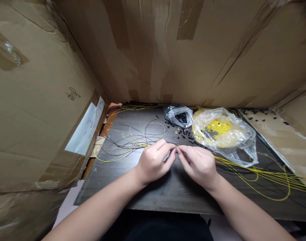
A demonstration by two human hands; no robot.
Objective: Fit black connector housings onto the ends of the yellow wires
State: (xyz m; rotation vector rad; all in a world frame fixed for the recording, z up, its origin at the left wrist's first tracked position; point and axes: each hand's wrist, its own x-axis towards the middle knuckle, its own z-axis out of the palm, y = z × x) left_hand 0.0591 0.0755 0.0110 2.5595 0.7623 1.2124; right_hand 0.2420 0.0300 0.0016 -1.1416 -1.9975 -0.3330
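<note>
My left hand [156,160] and my right hand [198,162] meet over the middle of the table, fingertips nearly touching. Both are closed in a pinch. A small yellow piece [177,147] shows between the fingertips; its exact kind is mostly hidden, and it may be part of a wire. Left of my left hand lies a loose tangle of thin yellow and black wires [142,144]. A bundle of yellow wires [253,171] stretches away to the right of my right hand.
Behind my hands lie a clear bag of small black parts [179,116] and a larger bag of yellow parts [223,129]. Loose black pieces [184,133] are scattered nearby. Cardboard walls [155,67] enclose the dark table [147,197]. More black bits rest on the cardboard [280,137] at right.
</note>
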